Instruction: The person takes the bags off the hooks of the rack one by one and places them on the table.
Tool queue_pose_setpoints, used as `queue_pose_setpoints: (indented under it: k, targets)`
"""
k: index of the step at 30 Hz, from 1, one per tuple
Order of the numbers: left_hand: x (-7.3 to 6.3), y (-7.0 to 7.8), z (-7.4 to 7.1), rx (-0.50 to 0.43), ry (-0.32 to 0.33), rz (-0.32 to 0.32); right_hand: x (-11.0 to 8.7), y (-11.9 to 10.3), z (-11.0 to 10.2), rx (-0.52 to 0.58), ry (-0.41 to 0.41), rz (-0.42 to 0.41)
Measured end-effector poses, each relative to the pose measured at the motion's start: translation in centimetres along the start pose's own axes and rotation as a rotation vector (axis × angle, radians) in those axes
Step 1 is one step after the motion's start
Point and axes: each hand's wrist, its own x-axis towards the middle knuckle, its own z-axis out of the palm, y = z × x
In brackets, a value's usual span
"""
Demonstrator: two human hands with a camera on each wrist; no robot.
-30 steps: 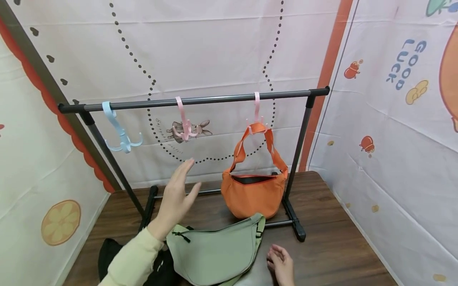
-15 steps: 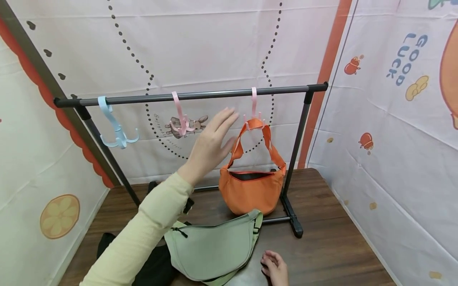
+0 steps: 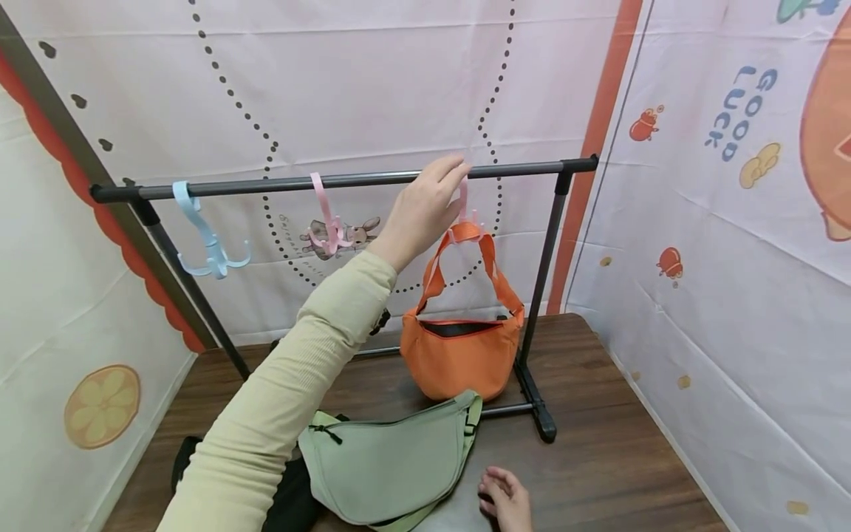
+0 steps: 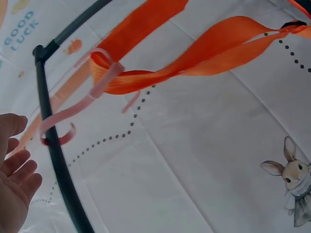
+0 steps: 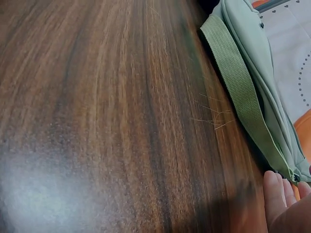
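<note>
My left hand point(image 3: 425, 207) is raised at the rack's top bar, beside the right pink hook point(image 3: 463, 198). In the left wrist view its fingers point(image 4: 22, 167) are apart from the bar and hold nothing. An orange bag point(image 3: 462, 358) hangs by its strap point(image 4: 209, 53) from that hook, its zip open. My right hand point(image 3: 505, 499) is low over the table, fingers loosely curled and holding nothing. Left of it lies a sage-green bag point(image 3: 392, 465), whose webbing strap point(image 5: 238, 82) shows in the right wrist view.
A black rack point(image 3: 372, 179) stands on the wooden table point(image 3: 618, 443). A second pink hook point(image 3: 326, 218) and a light-blue hook point(image 3: 209, 240) hang on its bar. A black item point(image 3: 292, 495) lies partly behind my left sleeve. Printed cloth point(image 3: 372, 89) surrounds the table.
My left hand has moved up and to the right, from above the green bag to the bar near the right pink hook. My right hand has shifted slightly in view; the bags hold their places.
</note>
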Motion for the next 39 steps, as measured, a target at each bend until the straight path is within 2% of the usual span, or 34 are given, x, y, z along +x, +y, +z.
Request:
queue_pose_setpoints:
  k: [2, 5, 9, 14, 21, 23, 26, 29, 33, 39]
  targets:
    - [-0.2, -0.4, 0.3, 0.007, -0.047, -0.038, -0.1, 0.1, 0.0, 0.004, -0.004, 0.005]
    - [-0.5, -0.9, 0.7, 0.023, -0.077, -0.069, 0.0, 0.0, -0.1, 0.001, -0.006, 0.011]
    - [-0.5, -1.2, 1.0, 0.029, -0.054, -0.07, 0.2, -0.2, -0.3, -0.012, 0.006, 0.006]
    - [0.4, -1.1, 1.5, 0.041, -0.017, -0.062, 0.3, -0.4, -0.2, -0.019, 0.007, -0.005]
    - [1.1, -1.1, 1.6, 0.083, -0.069, -0.1, 0.3, -0.7, 0.0, -0.018, -0.013, 0.038]
    - [1.1, -1.1, 1.5, 0.07, -0.081, -0.12, 0.4, -0.8, -0.2, -0.03, -0.013, 0.02]
    - [1.3, -1.0, 1.4, 0.049, -0.09, -0.138, 0.8, -1.4, -0.6, -0.041, -0.011, -0.05]
    - [1.5, -0.9, 1.4, 0.036, -0.092, -0.148, 1.8, -3.0, -1.0, -0.055, 0.024, -0.169]
    - [1.6, -0.6, 1.6, 0.015, -0.082, -0.168, 3.3, -6.7, -1.1, -0.069, 0.067, -0.334]
    - [1.9, -0.3, 2.0, -0.007, -0.053, -0.192, 4.9, -13.1, -0.6, -0.085, 0.028, -0.49]
